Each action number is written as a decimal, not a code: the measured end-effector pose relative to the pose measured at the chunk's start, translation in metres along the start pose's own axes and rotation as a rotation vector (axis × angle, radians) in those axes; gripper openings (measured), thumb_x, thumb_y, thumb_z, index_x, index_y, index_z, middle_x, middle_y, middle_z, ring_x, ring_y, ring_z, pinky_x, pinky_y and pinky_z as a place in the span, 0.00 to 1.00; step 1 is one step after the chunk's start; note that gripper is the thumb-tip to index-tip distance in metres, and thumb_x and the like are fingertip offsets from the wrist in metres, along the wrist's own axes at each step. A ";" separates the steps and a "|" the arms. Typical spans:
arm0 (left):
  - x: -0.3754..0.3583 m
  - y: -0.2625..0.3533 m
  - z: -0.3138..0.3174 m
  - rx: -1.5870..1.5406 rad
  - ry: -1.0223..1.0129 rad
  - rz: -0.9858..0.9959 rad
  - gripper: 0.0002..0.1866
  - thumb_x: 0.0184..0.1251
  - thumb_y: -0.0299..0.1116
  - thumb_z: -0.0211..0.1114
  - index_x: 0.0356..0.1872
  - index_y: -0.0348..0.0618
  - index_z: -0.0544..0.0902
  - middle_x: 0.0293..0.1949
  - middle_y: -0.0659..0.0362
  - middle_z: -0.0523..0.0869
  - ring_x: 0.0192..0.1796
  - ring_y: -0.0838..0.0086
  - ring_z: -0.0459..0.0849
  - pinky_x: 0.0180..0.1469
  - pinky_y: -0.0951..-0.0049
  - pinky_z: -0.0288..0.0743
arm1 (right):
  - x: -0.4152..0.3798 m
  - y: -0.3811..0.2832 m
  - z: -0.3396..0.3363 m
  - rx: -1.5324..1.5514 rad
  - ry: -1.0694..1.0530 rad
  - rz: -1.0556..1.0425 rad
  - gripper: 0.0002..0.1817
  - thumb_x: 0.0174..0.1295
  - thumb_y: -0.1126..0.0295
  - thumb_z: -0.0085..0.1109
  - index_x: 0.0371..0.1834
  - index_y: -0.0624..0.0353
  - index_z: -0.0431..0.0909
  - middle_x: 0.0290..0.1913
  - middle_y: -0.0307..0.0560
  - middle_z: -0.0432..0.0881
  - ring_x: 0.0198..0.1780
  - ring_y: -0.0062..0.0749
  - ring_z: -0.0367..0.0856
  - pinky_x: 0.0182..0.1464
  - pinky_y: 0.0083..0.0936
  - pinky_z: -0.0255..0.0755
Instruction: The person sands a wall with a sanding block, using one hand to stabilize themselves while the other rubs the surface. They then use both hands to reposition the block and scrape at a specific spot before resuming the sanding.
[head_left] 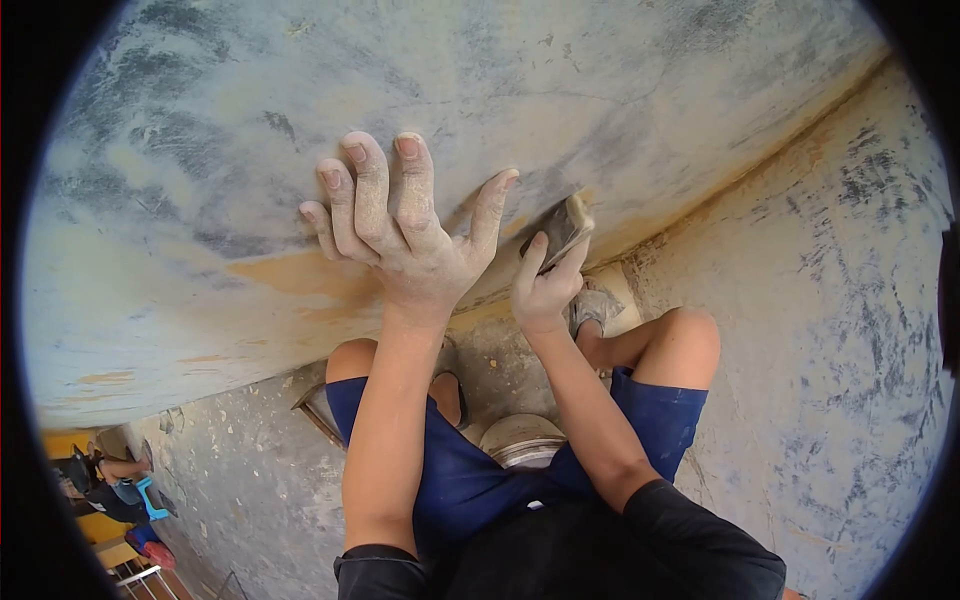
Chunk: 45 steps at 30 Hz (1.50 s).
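My left hand (415,225) rests on the patchy grey-white wall (230,130), its fingers spread and coated in pale dust. Just to its right, my right hand (545,290) grips a flat sanding block (565,235), dark on one face and pale at its worn end. Thumb and fingers wrap the block's near end, and its dark face is turned toward the wall. Yellowish-brown patches show on the wall below my left hand.
Another wall (800,270) meets this one at a corner on the right. Between my knees is a round pale bucket or stool (522,440). The speckled floor (260,470) runs left, where a person (110,490) sits near a blue stool (150,498).
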<state>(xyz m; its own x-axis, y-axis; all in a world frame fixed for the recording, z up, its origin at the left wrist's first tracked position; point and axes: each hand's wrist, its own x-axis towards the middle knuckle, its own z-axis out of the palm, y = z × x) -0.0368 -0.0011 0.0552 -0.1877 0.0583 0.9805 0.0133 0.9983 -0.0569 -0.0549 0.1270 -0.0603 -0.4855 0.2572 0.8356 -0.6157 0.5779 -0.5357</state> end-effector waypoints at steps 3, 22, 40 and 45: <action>-0.002 0.000 0.000 0.013 -0.011 -0.020 0.49 0.59 0.63 0.72 0.72 0.38 0.66 0.73 0.45 0.61 0.79 0.54 0.47 0.79 0.50 0.34 | 0.054 -0.012 -0.004 0.021 0.131 0.042 0.31 0.68 0.74 0.56 0.68 0.85 0.60 0.41 0.66 0.85 0.31 0.46 0.89 0.30 0.29 0.79; -0.003 -0.001 0.007 -0.016 0.099 -0.057 0.40 0.62 0.64 0.67 0.67 0.46 0.74 0.71 0.50 0.68 0.78 0.56 0.53 0.80 0.51 0.35 | 0.114 -0.030 -0.026 0.127 0.084 0.416 0.26 0.75 0.68 0.51 0.68 0.78 0.61 0.53 0.68 0.80 0.50 0.44 0.81 0.52 0.36 0.75; -0.003 0.000 0.009 -0.022 0.117 -0.063 0.40 0.62 0.65 0.66 0.68 0.47 0.73 0.71 0.51 0.69 0.79 0.58 0.53 0.81 0.52 0.34 | -0.010 0.000 -0.003 -0.103 -0.175 0.016 0.29 0.70 0.75 0.51 0.69 0.82 0.53 0.47 0.73 0.81 0.45 0.55 0.85 0.47 0.41 0.79; -0.002 0.000 0.003 -0.030 0.096 -0.072 0.39 0.63 0.63 0.67 0.67 0.47 0.74 0.71 0.50 0.69 0.79 0.58 0.54 0.81 0.53 0.35 | 0.020 -0.015 0.001 0.016 -0.044 0.153 0.30 0.70 0.74 0.52 0.69 0.82 0.53 0.48 0.72 0.80 0.46 0.54 0.85 0.48 0.39 0.79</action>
<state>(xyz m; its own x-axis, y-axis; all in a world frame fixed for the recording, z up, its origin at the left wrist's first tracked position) -0.0392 -0.0009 0.0528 -0.0945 -0.0156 0.9954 0.0327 0.9993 0.0187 -0.0560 0.1227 -0.0354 -0.6014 0.3069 0.7377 -0.5418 0.5219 -0.6588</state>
